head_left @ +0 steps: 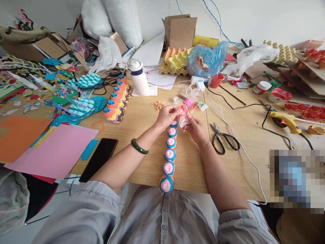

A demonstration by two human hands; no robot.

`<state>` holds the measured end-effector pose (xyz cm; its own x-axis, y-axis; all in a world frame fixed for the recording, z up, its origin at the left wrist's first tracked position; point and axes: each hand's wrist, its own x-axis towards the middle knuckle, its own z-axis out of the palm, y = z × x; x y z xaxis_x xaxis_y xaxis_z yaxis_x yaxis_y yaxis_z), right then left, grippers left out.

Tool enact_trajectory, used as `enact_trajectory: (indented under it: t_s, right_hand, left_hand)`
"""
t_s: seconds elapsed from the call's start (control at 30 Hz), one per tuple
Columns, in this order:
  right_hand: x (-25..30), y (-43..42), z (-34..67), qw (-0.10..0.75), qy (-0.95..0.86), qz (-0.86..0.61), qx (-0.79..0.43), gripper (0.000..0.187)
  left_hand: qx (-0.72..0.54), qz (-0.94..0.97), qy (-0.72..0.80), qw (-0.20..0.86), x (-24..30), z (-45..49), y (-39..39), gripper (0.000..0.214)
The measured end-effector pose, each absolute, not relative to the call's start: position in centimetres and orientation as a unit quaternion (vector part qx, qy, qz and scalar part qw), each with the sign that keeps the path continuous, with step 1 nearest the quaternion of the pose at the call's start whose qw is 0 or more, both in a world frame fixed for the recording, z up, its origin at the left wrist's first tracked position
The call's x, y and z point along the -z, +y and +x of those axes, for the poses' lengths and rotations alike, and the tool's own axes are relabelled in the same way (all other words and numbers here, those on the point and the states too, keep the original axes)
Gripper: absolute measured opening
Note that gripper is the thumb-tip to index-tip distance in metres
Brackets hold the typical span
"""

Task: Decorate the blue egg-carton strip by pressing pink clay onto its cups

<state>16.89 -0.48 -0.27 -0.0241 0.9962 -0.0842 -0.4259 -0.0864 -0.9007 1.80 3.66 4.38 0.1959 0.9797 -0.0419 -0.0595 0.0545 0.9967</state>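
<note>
A small clear plastic bag [183, 119] with something pink-red in it is held up between both hands. My left hand [166, 117] pinches its upper left side, and my right hand [196, 129] grips the lower right corner. Below the bag, a strip of egg-carton cups [169, 155] runs towards my body, each cup painted blue and topped with a pink blob. Its far end is partly hidden behind my left hand and the bag. More small bags of coloured clay-like material [188, 102] lie just beyond my hands.
Black-handled scissors [223, 137] and a white cable [237, 135] lie to the right, near a yellow glue gun [285, 121]. At left are a phone [99, 159], pink paper [54, 149] and a painted egg-carton piece [117, 101]. A white bottle [139, 79] stands behind.
</note>
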Motion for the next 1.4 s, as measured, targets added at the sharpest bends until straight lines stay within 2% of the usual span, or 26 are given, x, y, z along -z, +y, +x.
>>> enact_trajectory:
  t_s: [0.13,0.27,0.43,0.6,0.73,0.93,1.2,1.3,1.4]
  right_hand:
    - [0.3,-0.6,16.8,0.58,-0.364,-0.397,-0.611,0.04]
    - [0.7,-0.3,16.9,0.612,-0.333,-0.412,-0.588,0.039]
    - [0.8,-0.2,17.0,0.593,-0.347,-0.408,-0.602,0.041]
    - [0.7,-0.4,17.0,0.568,-0.345,-0.387,-0.639,0.042]
    - [0.8,-0.4,17.0,0.552,-0.368,-0.389,-0.639,0.039]
    - [1.1,0.0,17.4,0.604,-0.343,-0.42,-0.584,0.038]
    - [0.9,0.6,17.9,0.658,-0.245,-0.478,-0.527,0.013]
    - [1.0,0.6,18.0,0.668,-0.225,-0.483,-0.519,0.01]
    - [1.1,0.6,18.1,0.666,-0.23,-0.493,-0.51,0.009]
  left_hand:
    - [-0.481,0.481,0.426,0.597,-4.1,1.3,3.6,0.017]
    - [-0.461,0.477,0.409,0.627,-4.2,0.6,3.1,0.028]
    - [-0.413,0.488,0.429,0.638,-4.7,0.2,3.1,0.043]
    - [-0.449,0.504,0.454,0.581,-4.2,0.0,3.4,0.027]
    - [-0.472,0.5,0.449,0.571,-3.3,-0.3,3.5,0.024]
    - [-0.473,0.538,0.448,0.535,-2.4,-0.8,4.1,0.025]
    - [-0.493,0.606,0.473,0.407,-1.3,-3.3,3.2,0.023]
    - [-0.497,0.576,0.489,0.426,-0.5,-3.6,2.4,0.023]
    - [-0.515,0.494,0.476,0.515,0.0,-3.2,2.2,0.026]
